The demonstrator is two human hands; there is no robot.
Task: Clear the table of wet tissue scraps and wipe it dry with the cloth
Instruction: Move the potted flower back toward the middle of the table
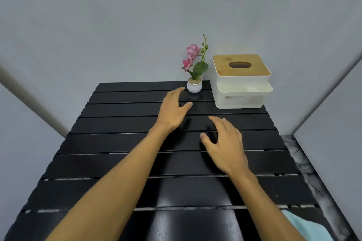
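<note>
A black slatted table [121,143] fills the view, glossy toward its near edge. My left hand [172,109] hovers over the far middle slats, palm down, fingers apart, holding nothing, just short of the flower pot. Closer to me and to the right, my right hand [225,143] is also palm down with spread fingers and empty. A light blue cloth [305,227] lies at the near right corner, partly hidden by my right forearm. I see no tissue scraps on the slats.
A small white pot with a pink orchid [194,86] stands at the far edge. To its right sits a white tissue box with a wooden lid [241,82]. Grey walls enclose the table; a marbled floor strip [305,164] runs along the right.
</note>
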